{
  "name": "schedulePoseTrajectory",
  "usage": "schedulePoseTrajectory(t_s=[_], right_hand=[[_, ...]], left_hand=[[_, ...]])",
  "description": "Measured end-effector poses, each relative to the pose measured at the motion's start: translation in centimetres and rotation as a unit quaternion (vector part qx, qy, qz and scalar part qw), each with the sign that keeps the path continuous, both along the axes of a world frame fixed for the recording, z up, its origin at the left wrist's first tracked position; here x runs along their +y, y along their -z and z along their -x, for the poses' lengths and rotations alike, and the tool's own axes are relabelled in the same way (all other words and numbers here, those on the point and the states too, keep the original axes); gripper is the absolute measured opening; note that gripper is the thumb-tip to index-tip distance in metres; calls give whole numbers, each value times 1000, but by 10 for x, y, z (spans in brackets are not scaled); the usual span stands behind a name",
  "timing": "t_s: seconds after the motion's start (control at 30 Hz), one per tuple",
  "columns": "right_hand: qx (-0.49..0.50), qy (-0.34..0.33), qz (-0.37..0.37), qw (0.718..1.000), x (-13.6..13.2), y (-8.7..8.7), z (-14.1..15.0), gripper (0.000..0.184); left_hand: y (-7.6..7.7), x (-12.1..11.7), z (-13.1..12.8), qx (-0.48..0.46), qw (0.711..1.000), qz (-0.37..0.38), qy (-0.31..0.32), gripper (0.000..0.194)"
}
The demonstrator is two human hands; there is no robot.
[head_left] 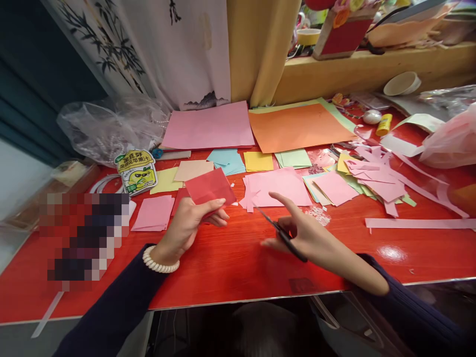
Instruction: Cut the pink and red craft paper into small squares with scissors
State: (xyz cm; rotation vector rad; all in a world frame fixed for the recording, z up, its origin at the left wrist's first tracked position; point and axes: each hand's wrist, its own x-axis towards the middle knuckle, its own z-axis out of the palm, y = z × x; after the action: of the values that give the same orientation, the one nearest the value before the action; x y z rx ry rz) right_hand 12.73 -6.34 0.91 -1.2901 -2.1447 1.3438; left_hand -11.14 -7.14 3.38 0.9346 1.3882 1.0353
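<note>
My left hand (193, 220) pinches a red square of paper (211, 187) between thumb and fingers, raised above the red table. In my right hand (297, 225) is a pair of scissors (288, 242) with dark handles, the blades pointing up and to the left. The blades are apart from the red paper. Beneath and behind lie a pink sheet with cut strips (280, 187) and a stack of pink squares (153, 213) at the left. Small white scraps (319, 215) lie just beyond my right hand.
Large pink (211, 126) and orange sheets (297, 126) lie at the back, with small coloured paper stacks in front. Pink offcuts (379, 176) pile up at the right near a yellow glue stick (384, 125). A snack pouch (136, 172) and a clear plastic bag (107, 129) are at the left.
</note>
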Motion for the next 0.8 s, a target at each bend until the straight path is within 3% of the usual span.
schedulePoseTrajectory(t_s=[0.1, 0.23, 0.33, 0.4, 0.57, 0.7, 0.8], right_hand=[[-87, -92, -120, 985, -14, -2, -3, 83], [-116, -191, -229, 947, -16, -16, 1, 46], [-108, -253, -251, 928, 12, -32, 11, 29], [-81, -301, -223, 924, 42, -36, 21, 29], [-77, -314, -200, 925, 105, -11, 37, 24], [-53, -271, -193, 942, 113, 14, 37, 19], [-38, -228, -204, 951, 107, 21, 34, 18]], left_hand=[[3, 2, 13, 20, 1000, -10, -17, 21], [6, 1, 15, 22, 999, -21, 17, 24], [8, -1, 13, 14, 998, -10, 62, 26], [11, -1, 13, 10, 996, -7, 88, 27], [15, 0, 16, -4, 993, -10, 117, 27], [13, -2, 15, -2, 989, 0, 149, 29], [11, -3, 14, 0, 987, 7, 159, 30]])
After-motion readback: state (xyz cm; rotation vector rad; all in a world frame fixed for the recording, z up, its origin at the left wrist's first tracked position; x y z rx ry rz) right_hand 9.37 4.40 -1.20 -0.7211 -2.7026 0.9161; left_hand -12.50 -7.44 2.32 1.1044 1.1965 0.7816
